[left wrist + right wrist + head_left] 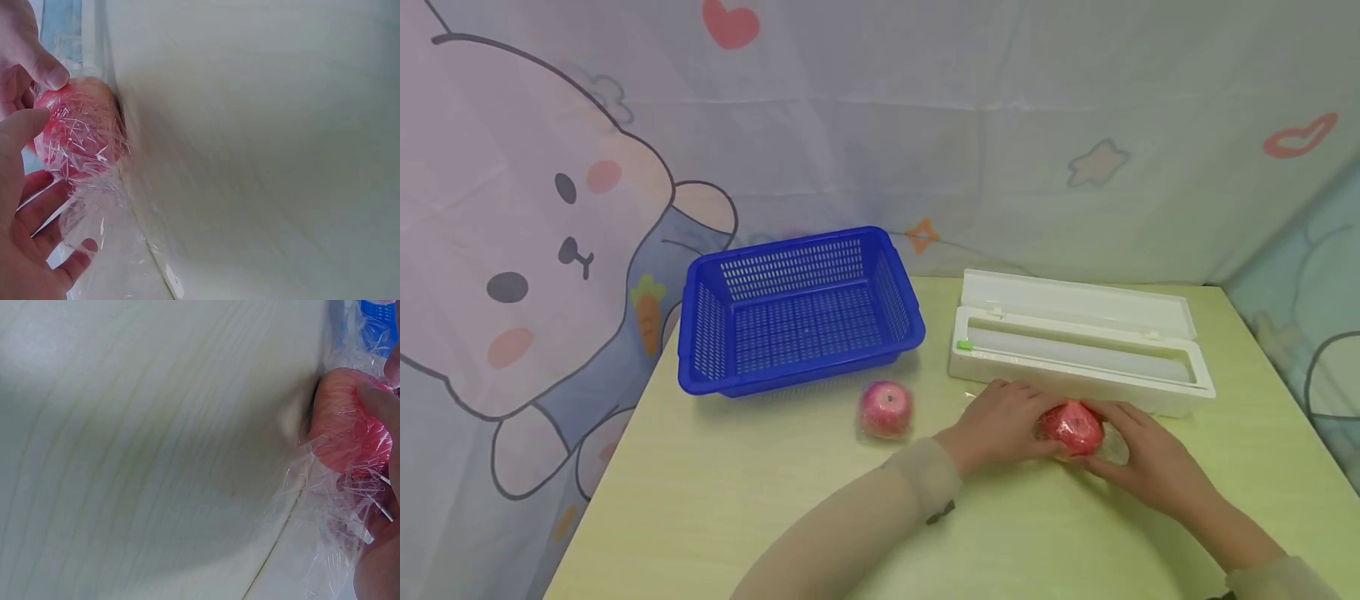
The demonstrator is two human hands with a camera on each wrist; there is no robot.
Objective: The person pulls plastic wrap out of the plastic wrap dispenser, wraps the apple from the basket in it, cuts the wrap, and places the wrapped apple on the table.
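Note:
A red apple (1073, 427) sits on the table in front of the white box, loosely covered in crinkled clear cling film (103, 228). My left hand (1011, 421) holds it from the left, thumb against its near side. From the right, my right hand (1157, 458) grips the same apple, with the thumb (378, 403) on its skin. Film bunches around the fingers of both hands and trails onto the table in the wrist views. Another apple (886, 410), wrapped in film, stands left of my left hand.
A blue plastic basket (801, 367) stands at the back left. Behind my hands lies the white cling film box (1075, 385), lid (1075, 300) raised, a roll (1075, 350) inside and a green slider (965, 344) at its left. A printed cloth (865, 150) hangs behind the table.

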